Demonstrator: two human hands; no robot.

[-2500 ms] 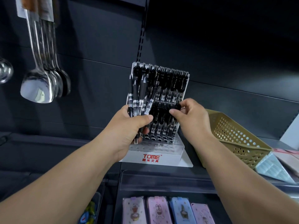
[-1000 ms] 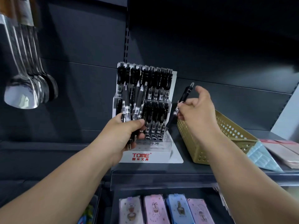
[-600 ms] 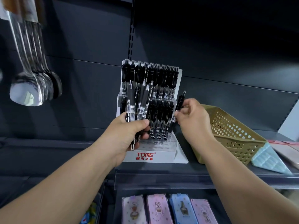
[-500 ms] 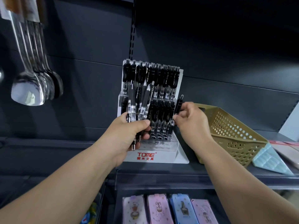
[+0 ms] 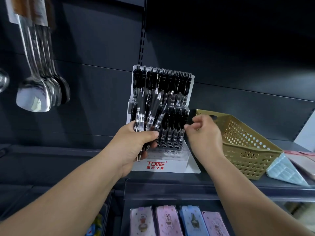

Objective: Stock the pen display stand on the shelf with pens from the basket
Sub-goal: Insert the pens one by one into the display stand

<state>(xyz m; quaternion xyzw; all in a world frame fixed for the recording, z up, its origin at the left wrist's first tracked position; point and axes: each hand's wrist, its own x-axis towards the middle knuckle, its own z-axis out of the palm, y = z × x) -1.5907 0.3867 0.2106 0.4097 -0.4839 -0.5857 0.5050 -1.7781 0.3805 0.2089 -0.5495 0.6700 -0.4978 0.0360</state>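
Left hand point(image 5: 131, 147) grips pens point(image 5: 150, 114), masking the stand point(image 5: 179, 163) — right hand point(image 5: 204, 133) slack, empty, fronting basket point(image 5: 247, 150) — spoons point(image 5: 34, 97) leftward.

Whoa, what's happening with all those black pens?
A person is filling a pen display stand on a dark shelf. Their left hand grips a bunch of black pens in front of the stand. Their right hand is empty, fingers loosely curled, beside the stand's lower row and in front of a tan basket. Most slots hold pens; a few front holes look unfilled.
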